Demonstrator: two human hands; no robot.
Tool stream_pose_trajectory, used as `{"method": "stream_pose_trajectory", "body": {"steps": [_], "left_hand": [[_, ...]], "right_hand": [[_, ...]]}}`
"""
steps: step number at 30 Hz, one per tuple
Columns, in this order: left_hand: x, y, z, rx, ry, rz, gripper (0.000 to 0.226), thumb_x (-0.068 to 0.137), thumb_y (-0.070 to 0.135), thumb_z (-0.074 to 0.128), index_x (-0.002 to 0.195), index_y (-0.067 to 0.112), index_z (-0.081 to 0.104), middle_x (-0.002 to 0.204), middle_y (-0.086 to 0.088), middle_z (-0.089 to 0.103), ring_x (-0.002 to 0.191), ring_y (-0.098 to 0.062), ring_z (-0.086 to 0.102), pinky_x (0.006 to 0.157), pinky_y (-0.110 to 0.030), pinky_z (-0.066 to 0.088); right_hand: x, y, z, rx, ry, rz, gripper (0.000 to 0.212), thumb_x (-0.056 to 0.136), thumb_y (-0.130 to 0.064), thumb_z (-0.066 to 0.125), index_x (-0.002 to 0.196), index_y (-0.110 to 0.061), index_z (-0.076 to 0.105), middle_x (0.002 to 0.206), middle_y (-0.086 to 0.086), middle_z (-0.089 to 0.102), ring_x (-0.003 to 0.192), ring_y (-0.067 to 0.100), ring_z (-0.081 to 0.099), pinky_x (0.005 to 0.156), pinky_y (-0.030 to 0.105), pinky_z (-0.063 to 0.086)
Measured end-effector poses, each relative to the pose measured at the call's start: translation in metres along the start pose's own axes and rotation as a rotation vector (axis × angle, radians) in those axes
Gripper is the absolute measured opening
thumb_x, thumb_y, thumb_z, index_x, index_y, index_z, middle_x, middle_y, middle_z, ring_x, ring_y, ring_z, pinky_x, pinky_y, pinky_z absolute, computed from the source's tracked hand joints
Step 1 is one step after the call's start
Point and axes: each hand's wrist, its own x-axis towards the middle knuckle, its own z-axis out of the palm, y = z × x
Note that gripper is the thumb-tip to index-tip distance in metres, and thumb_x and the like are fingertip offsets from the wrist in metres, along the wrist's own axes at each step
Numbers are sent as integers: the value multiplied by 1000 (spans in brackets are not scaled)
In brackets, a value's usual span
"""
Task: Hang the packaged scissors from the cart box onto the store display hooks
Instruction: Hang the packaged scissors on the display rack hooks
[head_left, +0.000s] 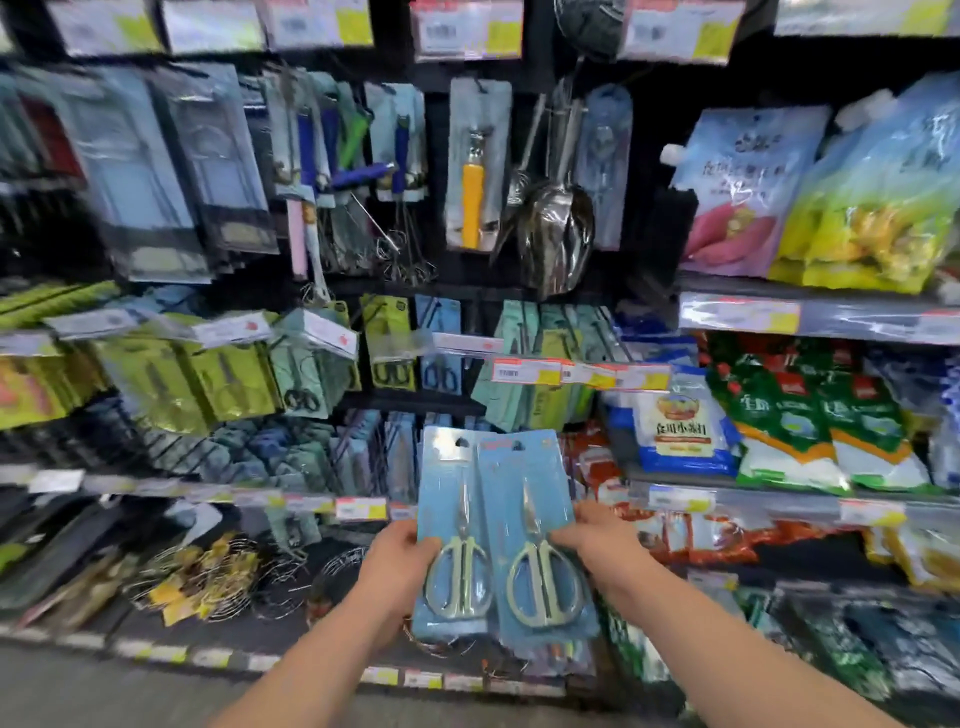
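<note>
- Light-blue card backs the two packs of silver-handled scissors that I hold side by side low in my view, toward six o'clock. They are in front of the shelves and not yet hung.
- The left pack (448, 499) stands nearly upright. The right pack (530, 499) leans a little toward eleven o'clock and overlaps the left one's edge.
- My left hand (400, 564) grips the left pack from its nine o'clock side. The thumb is pressed on the front by the handles, and the fingers are curled out of sight behind.
- My right hand (597, 540) grips the right pack from its three o'clock side. The thumb lies across the front, and the fingers are wrapped round the card's edge.
- Beyond the packs, at twelve o'clock, green scissor packs (395, 353) hang in blurred rows above a strip of price tags (524, 371).
- Higher still, a metal scoop (558, 234) hangs with a yellow-handled tool (470, 205) at its nine o'clock.
- Toward two o'clock, food bags (675, 421) stand on the shelves.
</note>
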Motion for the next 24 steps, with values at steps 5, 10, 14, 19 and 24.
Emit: {"method": "stream_pose_trajectory", "body": {"steps": [5,10,14,19,24], "left_hand": [[12,-10,-17,-34,60,-23,12,92,11,52,92,17,62,86,-1,69,80,-19,67,65,-31,53],[41,-13,-28,-44,126,-71,10,91,12,54,88,17,62,92,-10,71,89,-31,68,86,-47,54],[66,-8,-32,-39,174,-104,8,90,15,55,89,13,62,95,-18,69,93,-37,66,84,-48,52],[94,-9,-31,-135,184,-146,9,87,15,58,94,15,64,92,-14,71,88,-35,69,84,-49,55],[127,-28,-33,-59,247,-169,11,84,21,60,94,19,65,96,-18,70,92,-39,66,84,-52,53]], "right_hand": [[27,-11,24,-25,-14,7,43,62,-11,70,104,-4,63,95,14,72,85,30,70,79,40,58],[74,-21,39,-60,-6,6,37,68,-9,68,105,-8,61,97,11,70,89,29,68,85,44,56],[111,-29,49,-62,2,-5,23,77,-3,63,100,-8,60,99,15,69,92,32,66,89,49,53],[138,-37,60,-80,-4,-18,21,87,-5,55,107,-10,53,107,14,64,100,33,62,90,47,50],[155,-36,67,-58,-31,-29,26,88,-2,52,109,-16,51,106,7,63,93,23,61,83,36,50]]}}
